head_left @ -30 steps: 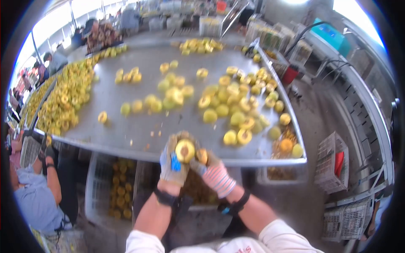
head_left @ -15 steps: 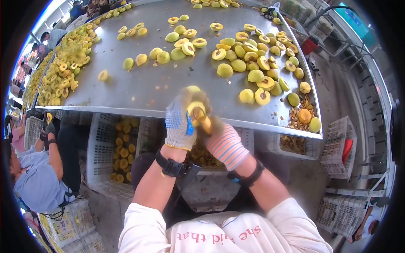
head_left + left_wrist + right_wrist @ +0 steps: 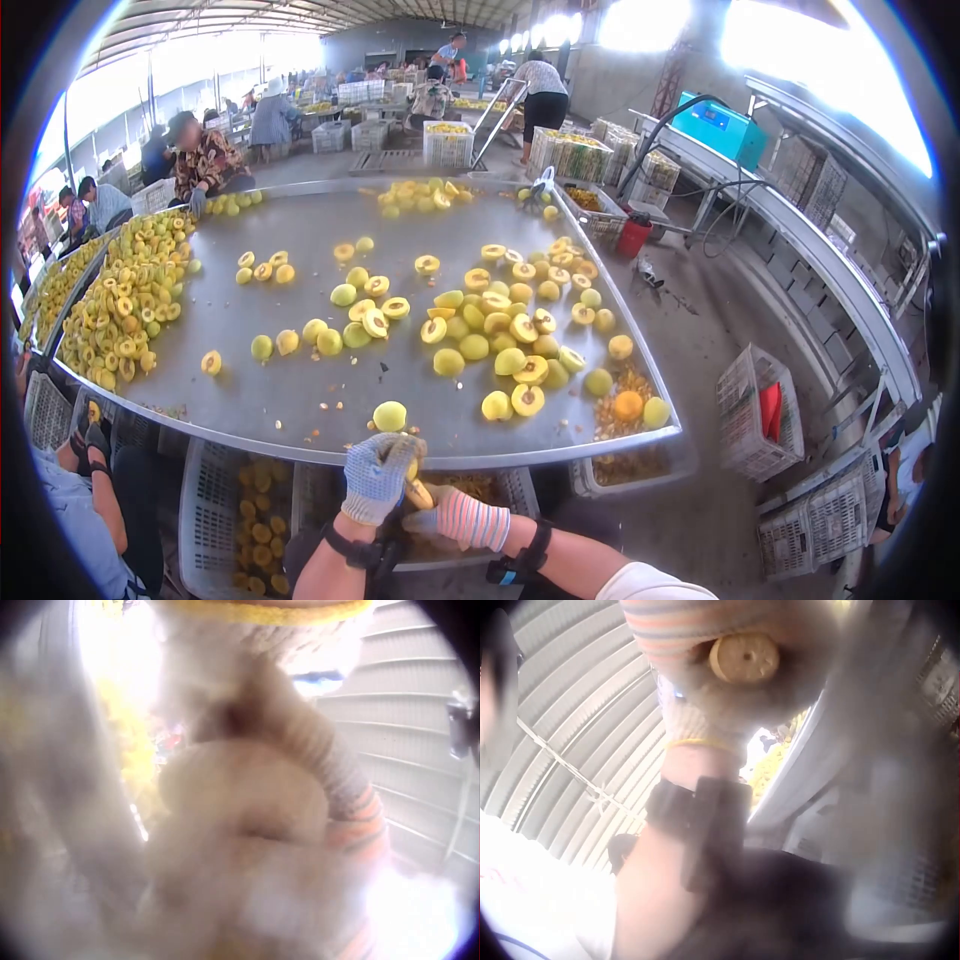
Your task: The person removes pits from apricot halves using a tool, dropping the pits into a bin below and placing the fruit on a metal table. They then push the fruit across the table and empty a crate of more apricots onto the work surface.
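My left hand, in a white glove with blue dots, grips a yellow peach half just in front of the table edge. The half shows only as a narrow strip between both gloves. My right hand, in a pink-striped glove, is right up against it from the other side. In the right wrist view, the right hand curls round a tool whose pale round handle end has a dark centre dot; its tip is hidden. Beyond the left fingers lies a green-yellow peach. Blurred gloves fill the left wrist view.
Halved peaches are scattered over the metal table, with a big heap along its left. Loose stones lie at the right corner. Beneath stand crates of fruit. Another person is at the far left corner.
The head view has tilted up, so table and hands sit lower in it. Earlier, the peach half in my left hand showed its cut face; now the glove covers most of it.
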Demonstrator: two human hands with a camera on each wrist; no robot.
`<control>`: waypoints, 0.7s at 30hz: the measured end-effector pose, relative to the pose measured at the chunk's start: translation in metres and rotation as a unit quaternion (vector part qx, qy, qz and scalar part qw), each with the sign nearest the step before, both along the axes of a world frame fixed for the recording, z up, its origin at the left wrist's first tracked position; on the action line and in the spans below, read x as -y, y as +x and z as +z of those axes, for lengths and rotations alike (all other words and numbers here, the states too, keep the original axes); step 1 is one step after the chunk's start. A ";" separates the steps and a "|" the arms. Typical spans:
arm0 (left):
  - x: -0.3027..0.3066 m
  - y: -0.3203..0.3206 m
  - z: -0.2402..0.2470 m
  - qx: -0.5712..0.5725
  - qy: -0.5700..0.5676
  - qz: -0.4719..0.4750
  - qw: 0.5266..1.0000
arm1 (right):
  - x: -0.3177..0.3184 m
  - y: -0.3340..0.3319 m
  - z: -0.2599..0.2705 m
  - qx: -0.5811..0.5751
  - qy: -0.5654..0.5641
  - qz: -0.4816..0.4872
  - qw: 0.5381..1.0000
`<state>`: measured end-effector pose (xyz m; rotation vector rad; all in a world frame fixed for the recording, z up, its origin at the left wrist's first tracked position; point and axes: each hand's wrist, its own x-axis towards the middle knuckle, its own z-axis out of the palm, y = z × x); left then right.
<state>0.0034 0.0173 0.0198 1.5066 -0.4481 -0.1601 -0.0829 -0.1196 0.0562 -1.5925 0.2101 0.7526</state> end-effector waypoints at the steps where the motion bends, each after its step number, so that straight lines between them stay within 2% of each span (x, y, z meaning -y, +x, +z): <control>1: 0.001 0.001 0.005 0.016 0.035 -0.020 0.999 | -0.004 -0.006 -0.008 0.070 0.059 -0.024 0.996; 3: 0.000 -0.001 0.019 0.040 0.112 -0.059 0.991 | 0.003 -0.009 -0.011 -0.014 0.168 -0.011 0.986; 4: 0.000 -0.004 0.023 -0.032 0.029 -0.073 0.996 | 0.008 -0.011 -0.010 -0.058 0.223 -0.006 0.973; 6: 0.004 -0.011 0.029 -0.177 -0.136 -0.098 0.970 | 0.010 -0.014 -0.005 -0.056 0.257 0.006 0.965; 8: 0.006 -0.009 0.027 -0.114 -0.113 -0.113 0.981 | 0.009 -0.015 -0.005 -0.061 0.277 0.018 0.959; 9: 0.005 -0.002 0.017 -0.073 -0.107 -0.135 0.982 | 0.009 -0.017 0.008 -0.026 0.287 0.014 0.958; 11: 0.003 -0.005 0.017 -0.059 -0.131 -0.160 0.977 | 0.011 -0.013 -0.013 -0.004 0.243 0.008 0.970; 12: 0.008 -0.007 0.025 -0.085 -0.161 -0.155 0.971 | 0.014 -0.013 -0.016 -0.025 0.230 0.000 0.973; 13: 0.010 -0.006 0.009 -0.164 -0.181 -0.095 0.965 | 0.017 -0.014 0.001 -0.064 0.252 -0.005 0.966; 15: 0.008 -0.015 0.004 -0.262 -0.219 -0.071 0.937 | 0.018 -0.015 0.001 -0.076 0.279 0.002 0.957; 16: 0.009 -0.020 0.022 -0.276 -0.247 -0.117 0.922 | 0.019 -0.017 -0.004 -0.057 0.296 0.030 0.953; 19: 0.009 -0.022 0.024 -0.309 -0.238 -0.077 0.918 | 0.027 -0.022 0.000 -0.041 0.305 0.080 0.948; 21: -0.004 -0.026 0.031 -0.253 -0.221 -0.010 0.942 | 0.039 -0.021 -0.002 -0.018 0.282 0.101 0.954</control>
